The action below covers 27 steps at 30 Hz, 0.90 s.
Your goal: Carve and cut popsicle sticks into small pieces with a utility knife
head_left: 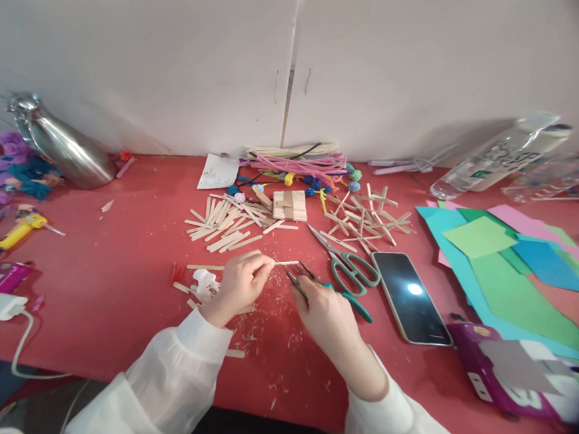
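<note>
Nearest, pale shavings litter the red tabletop before the person; beyond them the left hand pinches a thin wooden stick by one end, its grip narrow, thumb against forefinger; the right hand wraps around a pair of pliers with teal handles, its grip closed on them, their jaws parted and aimed up and leftward; the stick lies between the two hands, its long axis running nearly level from left to right, so its free end points at the tips of the pliers; whether wood and metal touch cannot be told; the left hand is the nearer to the stick, since it holds it; just past the pliers lie green-handled scissors, with a phone to their right; farther off sit loose flat sticks, a banded stack of sticks and, against the white panel, pink pipe cleaners.
</note>
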Each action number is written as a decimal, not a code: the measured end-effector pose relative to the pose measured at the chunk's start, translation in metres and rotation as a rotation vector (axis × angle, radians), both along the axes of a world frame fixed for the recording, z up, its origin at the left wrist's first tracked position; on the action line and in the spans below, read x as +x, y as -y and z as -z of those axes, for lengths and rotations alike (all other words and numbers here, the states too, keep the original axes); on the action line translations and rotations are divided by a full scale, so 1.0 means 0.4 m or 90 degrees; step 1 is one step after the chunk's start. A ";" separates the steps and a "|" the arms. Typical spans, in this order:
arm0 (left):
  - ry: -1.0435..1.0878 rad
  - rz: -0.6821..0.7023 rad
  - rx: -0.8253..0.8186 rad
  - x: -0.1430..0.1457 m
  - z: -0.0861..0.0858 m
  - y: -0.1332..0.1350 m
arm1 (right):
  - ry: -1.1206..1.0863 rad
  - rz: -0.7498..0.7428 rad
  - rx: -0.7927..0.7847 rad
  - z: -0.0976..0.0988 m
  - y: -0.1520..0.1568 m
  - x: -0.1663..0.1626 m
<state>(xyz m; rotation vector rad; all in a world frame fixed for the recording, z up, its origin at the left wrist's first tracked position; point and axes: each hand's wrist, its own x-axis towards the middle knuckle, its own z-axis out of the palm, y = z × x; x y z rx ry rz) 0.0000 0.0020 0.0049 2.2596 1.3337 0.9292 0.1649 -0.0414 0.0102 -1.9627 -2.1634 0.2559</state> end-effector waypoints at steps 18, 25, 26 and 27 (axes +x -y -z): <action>0.161 -0.075 -0.093 0.005 -0.006 -0.004 | -0.428 -0.008 -0.103 0.003 -0.014 -0.002; 0.148 -0.052 -0.104 0.012 -0.008 0.001 | -0.317 -0.006 -0.071 -0.001 -0.021 -0.003; 0.145 -0.048 -0.105 0.012 -0.007 0.001 | -0.313 -0.003 -0.070 0.001 -0.021 -0.002; 0.144 -0.044 -0.103 0.012 -0.006 0.002 | -0.313 -0.001 -0.070 0.003 -0.020 -0.002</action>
